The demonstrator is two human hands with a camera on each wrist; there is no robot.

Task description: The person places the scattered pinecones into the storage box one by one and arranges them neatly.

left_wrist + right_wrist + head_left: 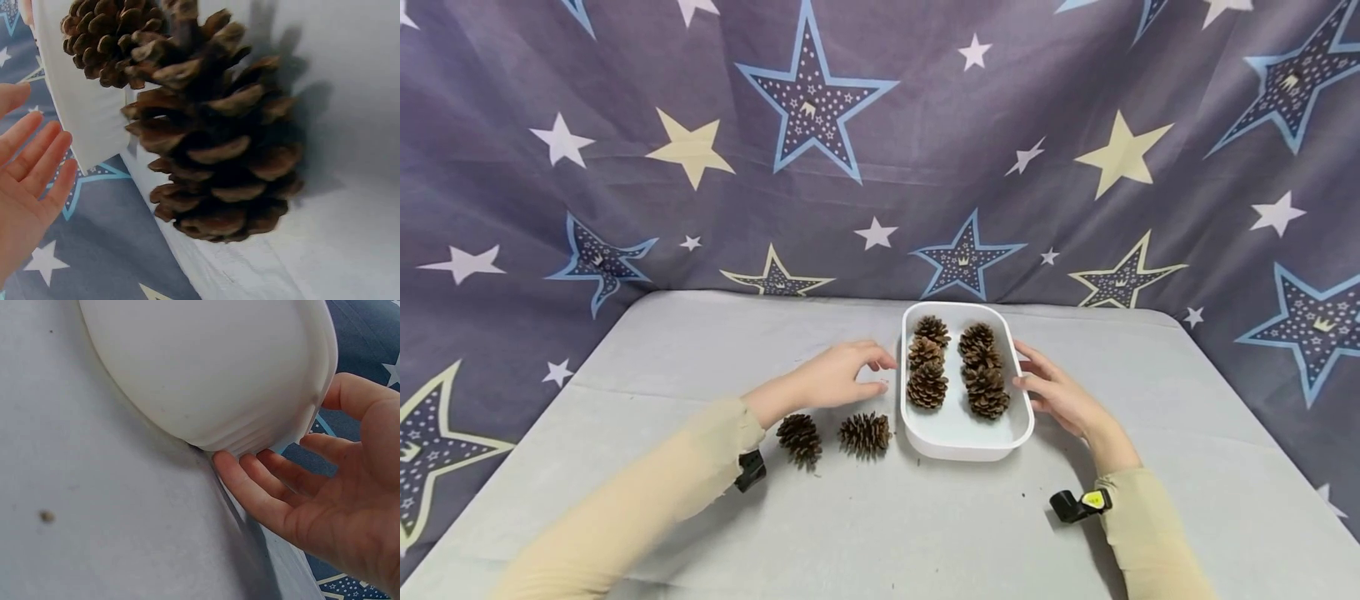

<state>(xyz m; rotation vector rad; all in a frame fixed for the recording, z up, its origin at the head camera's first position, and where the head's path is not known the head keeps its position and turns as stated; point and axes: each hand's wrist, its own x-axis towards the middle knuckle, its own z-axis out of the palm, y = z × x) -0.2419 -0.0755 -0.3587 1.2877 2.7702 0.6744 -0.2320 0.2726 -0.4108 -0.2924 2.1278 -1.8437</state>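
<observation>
A white rectangular container (966, 437) with rounded corners stands on the table, with several brown pine cones (927, 385) in two rows inside it. At its right side my right hand (1063, 400) touches the outer wall with extended fingers; the right wrist view shows fingertips against the container's ridged side (250, 434). My left hand (842, 375) hovers by the left wall, thumb and fingers apart, nothing between them. Below that hand lie two loose pine cones, one (800, 439) close to the wrist and another (865, 435) nearer the container. The left wrist view shows a pine cone (219, 150) large in front.
A light grey cloth (700, 333) covers the table. Behind and beside it hangs a dark curtain (880, 200) printed with stars. Small dark crumbs are scattered on the cloth. Each wrist carries a black camera strap (1078, 504).
</observation>
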